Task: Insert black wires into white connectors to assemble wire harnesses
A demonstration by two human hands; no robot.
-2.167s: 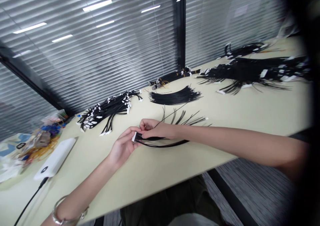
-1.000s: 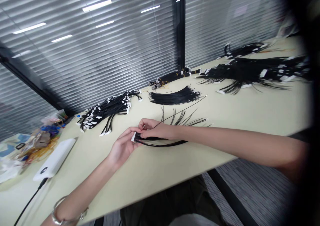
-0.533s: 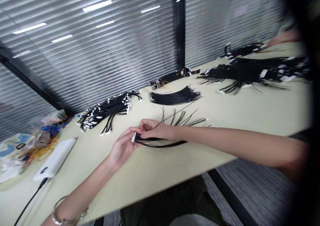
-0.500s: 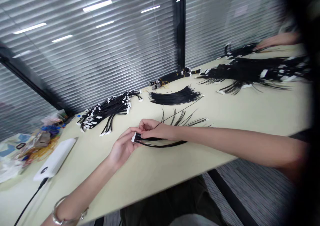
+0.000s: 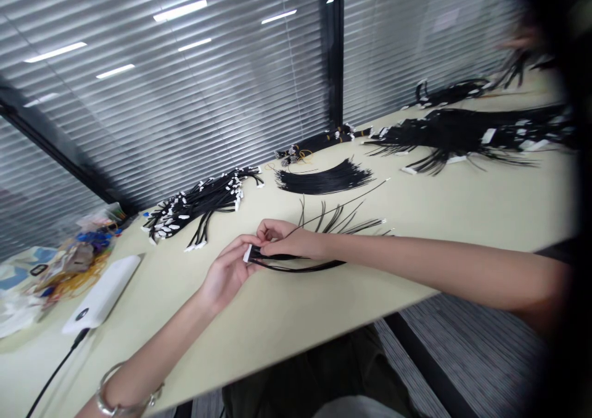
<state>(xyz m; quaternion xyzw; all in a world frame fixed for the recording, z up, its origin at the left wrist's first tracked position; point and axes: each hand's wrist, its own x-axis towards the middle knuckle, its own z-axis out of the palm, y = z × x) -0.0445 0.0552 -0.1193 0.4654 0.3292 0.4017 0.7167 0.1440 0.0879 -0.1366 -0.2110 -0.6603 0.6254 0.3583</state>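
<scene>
Between the fingers of my left hand point(image 5: 230, 270) is a white connector point(image 5: 248, 254), held just above the table. Several black wires point(image 5: 296, 270) run from it to the right, passing under my right forearm, and their loose ends fan out beyond it. My right hand point(image 5: 289, 239) is pinched at the wire side of the connector. One thin black wire point(image 5: 350, 203) leads from its fingers up and to the right, ending in a small pale tip. The fingertips partly hide where this wire meets the connector.
Beyond my hands lie a bundle of loose black wires point(image 5: 324, 179) and a pile of wired white connectors point(image 5: 194, 205). More harnesses point(image 5: 462, 131) spread at the right, near another person's hand point(image 5: 525, 39). A white power bank point(image 5: 102, 295) with a cable lies left, beside assorted bags point(image 5: 76, 261).
The thin wire from my right hand has shifted slightly, its free tip now farther right. At the far right, the other person's hand has risen, lifting some black wires.
</scene>
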